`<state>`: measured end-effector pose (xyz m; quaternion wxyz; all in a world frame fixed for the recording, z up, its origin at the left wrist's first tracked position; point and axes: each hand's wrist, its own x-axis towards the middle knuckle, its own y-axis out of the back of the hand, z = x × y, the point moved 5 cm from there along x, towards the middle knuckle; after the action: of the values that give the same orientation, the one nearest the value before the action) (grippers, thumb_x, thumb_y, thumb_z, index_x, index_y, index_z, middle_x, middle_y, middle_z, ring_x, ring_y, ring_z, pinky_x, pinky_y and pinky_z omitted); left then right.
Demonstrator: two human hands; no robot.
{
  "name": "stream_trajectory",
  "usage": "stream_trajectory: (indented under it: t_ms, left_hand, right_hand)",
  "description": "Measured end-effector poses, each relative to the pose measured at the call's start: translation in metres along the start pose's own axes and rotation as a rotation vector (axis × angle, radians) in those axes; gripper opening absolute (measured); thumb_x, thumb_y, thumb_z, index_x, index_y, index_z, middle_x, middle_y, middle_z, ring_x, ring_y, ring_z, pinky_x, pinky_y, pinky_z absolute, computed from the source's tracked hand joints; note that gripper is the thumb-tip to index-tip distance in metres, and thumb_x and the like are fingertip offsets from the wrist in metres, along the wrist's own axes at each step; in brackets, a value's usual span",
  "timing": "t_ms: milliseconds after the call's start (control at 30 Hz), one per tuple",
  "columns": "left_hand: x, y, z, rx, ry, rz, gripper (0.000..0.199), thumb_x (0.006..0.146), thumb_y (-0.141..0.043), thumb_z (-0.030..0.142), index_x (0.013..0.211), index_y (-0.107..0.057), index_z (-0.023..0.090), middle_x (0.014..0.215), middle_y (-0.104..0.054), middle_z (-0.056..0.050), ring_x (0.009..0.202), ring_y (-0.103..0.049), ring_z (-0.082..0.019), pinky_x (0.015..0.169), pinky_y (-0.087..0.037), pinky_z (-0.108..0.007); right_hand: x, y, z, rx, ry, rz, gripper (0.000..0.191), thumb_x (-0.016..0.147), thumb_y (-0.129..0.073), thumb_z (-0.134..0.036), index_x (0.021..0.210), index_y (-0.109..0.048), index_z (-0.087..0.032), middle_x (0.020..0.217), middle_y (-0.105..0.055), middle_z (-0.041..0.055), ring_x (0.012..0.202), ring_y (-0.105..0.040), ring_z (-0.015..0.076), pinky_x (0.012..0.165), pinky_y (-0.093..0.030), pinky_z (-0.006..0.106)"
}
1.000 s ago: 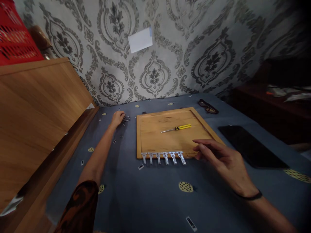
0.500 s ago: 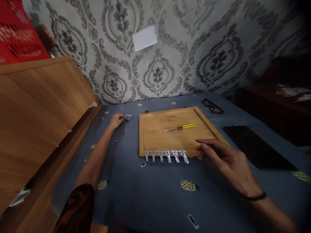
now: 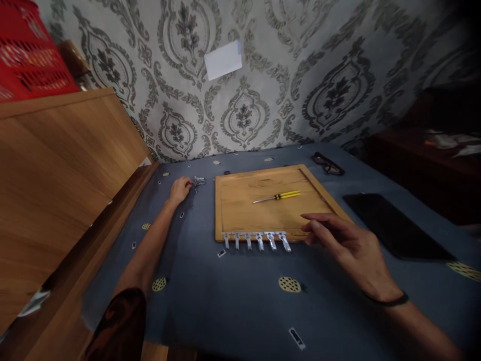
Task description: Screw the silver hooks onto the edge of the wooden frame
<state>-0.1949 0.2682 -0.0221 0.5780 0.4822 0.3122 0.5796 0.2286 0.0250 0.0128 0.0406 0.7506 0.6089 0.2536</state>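
1. The left hand's fingers (image 3: 189,183) are bunching narrowly at the left edge of a small pile of silver metal pieces (image 3: 200,181); whether they are gripping one, I cannot tell.
2. The right hand (image 3: 353,250) is hovering at the near right corner of the board, thumb and index finger parting slightly, apparently holding nothing.
3. Six silver metal hinge-like clips (image 3: 248,241) are lining up along the left and middle of the near edge of a framed, light-brown wooden board (image 3: 240,205).
4. A yellow-and-black-handled screwdriver (image 3: 287,194) is lying on the board.
5. Dark-framed glasses (image 3: 327,164) and a flat black rectangular slab (image 3: 394,225) are resting rightward on the blue, pineapple-printed, cloth-covered surface (image 3: 225,301).
6. Compared with one second ago, the left fingers are sitting slightly lower against the pile; clips and screwdriver are keeping their places.
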Motion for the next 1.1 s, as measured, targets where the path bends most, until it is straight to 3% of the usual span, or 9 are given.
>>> stream_trajectory:
  t_ms: [333, 467, 567, 633, 733, 900, 1000, 1100]
  left_hand:
    - [-0.008, -0.001, 0.003, -0.283, 0.114, -0.063, 0.038, 0.097, -0.063, 0.038, 0.128, -0.059, 0.016, 0.127, -0.062, -0.01, 0.109, -0.065, -0.023, 0.092, -0.057, -0.045]
    - [-0.028, -0.001, 0.014, -0.446, 0.125, -0.143, 0.036, 0.097, -0.062, 0.039, 0.125, -0.06, 0.015, 0.122, -0.064, -0.01, 0.104, -0.066, -0.021, 0.088, -0.058, -0.042]
    - [-0.054, 0.0, 0.031, -0.562, 0.096, -0.207, 0.027, 0.097, -0.061, 0.035, 0.112, -0.063, 0.013, 0.103, -0.067, -0.006, 0.088, -0.066, -0.017, 0.081, -0.057, -0.035]
    - [-0.074, 0.001, 0.047, -0.634, 0.066, -0.28, 0.017, 0.095, -0.061, 0.029, 0.099, -0.065, 0.014, 0.087, -0.067, -0.004, 0.077, -0.064, -0.013, 0.076, -0.054, -0.029]
    - [-0.105, 0.004, 0.075, -0.719, 0.01, -0.421, 0.015, 0.087, -0.066, 0.03, 0.087, -0.065, 0.015, 0.078, -0.068, -0.002, 0.069, -0.062, -0.011, 0.071, -0.051, -0.025]
    - [-0.154, 0.011, 0.12, -0.761, -0.064, -0.713, 0.022, 0.079, -0.073, 0.039, 0.083, -0.069, 0.017, 0.074, -0.069, -0.002, 0.067, -0.063, -0.012, 0.062, -0.048, -0.023]
    - [-0.177, 0.01, 0.136, -0.749, -0.082, -0.867, 0.023, 0.077, -0.075, 0.041, 0.081, -0.07, 0.018, 0.071, -0.068, -0.001, 0.065, -0.063, -0.013, 0.057, -0.045, -0.021]
    - [-0.194, 0.006, 0.143, -0.742, -0.088, -0.964, 0.022, 0.079, -0.073, 0.04, 0.081, -0.069, 0.019, 0.069, -0.067, 0.0, 0.063, -0.063, -0.012, 0.053, -0.043, -0.02]
  right_hand:
    - [0.0, -0.004, -0.005, 0.007, -0.009, -0.03, 0.052, 0.085, -0.059, -0.069, 0.1, -0.072, -0.021, 0.076, -0.073, 0.0062, 0.06, -0.069, 0.019, 0.058, -0.06, 0.033]
    - [-0.002, -0.003, -0.006, 0.022, -0.004, -0.038, 0.05, 0.085, -0.059, -0.068, 0.1, -0.072, -0.022, 0.076, -0.073, 0.0056, 0.06, -0.07, 0.019, 0.059, -0.06, 0.033]
    - [-0.004, -0.006, -0.003, 0.012, 0.01, -0.061, 0.044, 0.086, -0.061, -0.063, 0.1, -0.074, -0.023, 0.071, -0.073, 0.004, 0.061, -0.071, 0.02, 0.058, -0.06, 0.032]
    - [-0.006, -0.009, -0.001, -0.006, 0.025, -0.087, 0.04, 0.086, -0.063, -0.06, 0.098, -0.074, -0.023, 0.071, -0.074, 0.0039, 0.061, -0.071, 0.0203, 0.056, -0.059, 0.032]
    - [-0.01, -0.017, -0.006, -0.05, 0.098, -0.123, 0.034, 0.087, -0.065, -0.053, 0.098, -0.074, -0.022, 0.076, -0.076, 0.0044, 0.062, -0.071, 0.0196, 0.059, -0.06, 0.032]
    - [-0.028, -0.049, -0.04, -0.098, 0.382, -0.298, 0.027, 0.096, -0.059, -0.039, 0.114, -0.071, -0.023, 0.09, -0.078, 0.0046, 0.072, -0.073, 0.0173, 0.068, -0.061, 0.031]
    - [-0.046, -0.074, -0.056, -0.162, 0.523, -0.43, 0.033, 0.1, -0.054, -0.037, 0.128, -0.065, -0.024, 0.097, -0.077, 0.0057, 0.071, -0.073, 0.0165, 0.066, -0.061, 0.029]
    - [-0.061, -0.093, -0.06, -0.263, 0.601, -0.479, 0.033, 0.101, -0.051, -0.036, 0.127, -0.064, -0.021, 0.101, -0.075, 0.0086, 0.076, -0.074, 0.0196, 0.065, -0.061, 0.031]
